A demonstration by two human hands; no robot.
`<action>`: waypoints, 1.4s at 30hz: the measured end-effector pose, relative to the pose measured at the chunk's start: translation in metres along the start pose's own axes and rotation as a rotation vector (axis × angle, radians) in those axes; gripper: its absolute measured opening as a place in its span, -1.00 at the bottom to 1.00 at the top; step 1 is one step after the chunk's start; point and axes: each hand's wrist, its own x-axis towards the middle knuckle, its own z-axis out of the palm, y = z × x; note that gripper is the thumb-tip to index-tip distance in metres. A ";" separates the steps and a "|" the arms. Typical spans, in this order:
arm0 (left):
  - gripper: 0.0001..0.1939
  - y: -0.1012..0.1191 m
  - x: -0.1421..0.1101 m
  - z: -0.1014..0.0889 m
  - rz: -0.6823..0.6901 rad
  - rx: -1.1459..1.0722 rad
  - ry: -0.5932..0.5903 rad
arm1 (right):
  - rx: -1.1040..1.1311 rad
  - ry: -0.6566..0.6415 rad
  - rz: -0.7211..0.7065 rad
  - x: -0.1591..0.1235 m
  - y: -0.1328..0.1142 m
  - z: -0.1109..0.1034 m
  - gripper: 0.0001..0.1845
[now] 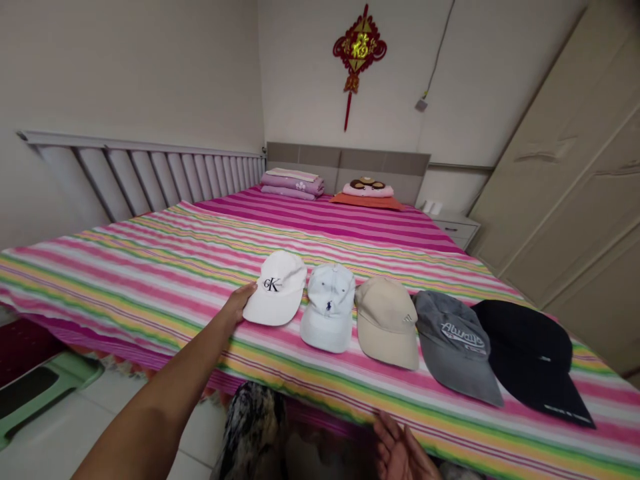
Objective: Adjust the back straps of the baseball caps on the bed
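Observation:
My left hand [241, 300] is closed on the left edge of a white cap [280, 293] with a dark letter logo, which rests on the striped bedspread. To its right, in a row with brims towards me, lie a pale blue cap [329, 293], a beige cap [385, 313], a grey cap [453, 347] with white lettering and a black cap [525, 340]. Low in the picture, by the bed's near edge, my right hand [403, 447] hangs with fingers extended and nothing in them. It is below the beige cap, apart from all the caps.
The bed carries a pink, green and yellow striped bedspread [165, 280]. Folded purple bedding [293, 183] and a pink pillow [367, 191] lie by the headboard [350, 163]. A white rail [150, 160] runs along the left; a green stool [55, 377] stands on the floor.

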 end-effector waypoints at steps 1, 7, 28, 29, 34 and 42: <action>-0.68 0.001 -0.001 0.002 0.008 0.006 -0.019 | 0.000 0.000 0.002 0.000 0.001 -0.001 -0.68; -0.73 -0.006 0.000 0.004 0.045 0.201 0.064 | 0.029 0.003 -0.009 -0.001 0.002 -0.001 -0.69; -0.67 -0.018 -0.039 -0.001 0.366 0.955 0.366 | 0.037 0.017 -0.019 -0.005 0.009 0.002 -0.68; -0.63 -0.022 -0.048 -0.002 0.384 0.961 0.370 | 0.040 0.024 -0.019 -0.005 0.010 0.001 -0.68; -0.56 -0.046 -0.093 -0.004 0.437 0.895 0.399 | 0.032 0.059 -0.039 -0.001 0.004 0.007 -0.71; -0.80 -0.056 -0.123 0.030 -0.033 -0.120 0.326 | -0.014 0.363 -0.265 0.030 -0.060 0.057 -0.90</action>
